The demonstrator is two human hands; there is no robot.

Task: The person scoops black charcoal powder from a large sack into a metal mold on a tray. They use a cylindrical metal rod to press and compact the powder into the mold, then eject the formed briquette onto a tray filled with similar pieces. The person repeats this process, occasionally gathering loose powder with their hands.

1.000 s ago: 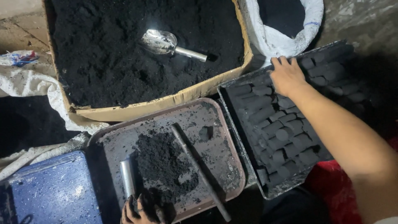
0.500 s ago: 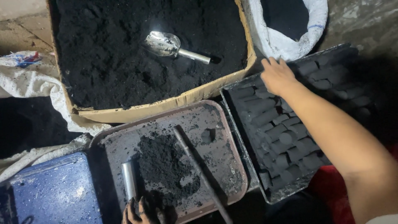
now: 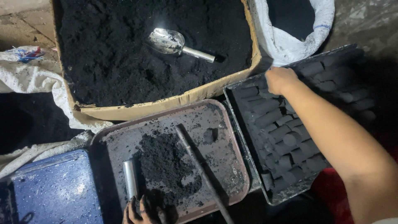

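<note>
- Fingers of the right hand (image 3: 280, 79) curl down together onto dark cylindrical briquettes (image 3: 286, 132) in the black tray (image 3: 248, 153); whether they pinch one I cannot tell.
- Left hand (image 3: 141, 210), blackened, sits at the bottom edge, fingers closed around the base of a metal tube (image 3: 130, 179), seemingly.
- Tube stands in the brown tray (image 3: 232, 145) beside a black powder heap (image 3: 166, 166) and a dark rod (image 3: 199, 170).
- Behind, a cardboard box (image 3: 174, 99) of powder holds a metal scoop (image 3: 172, 43).
</note>
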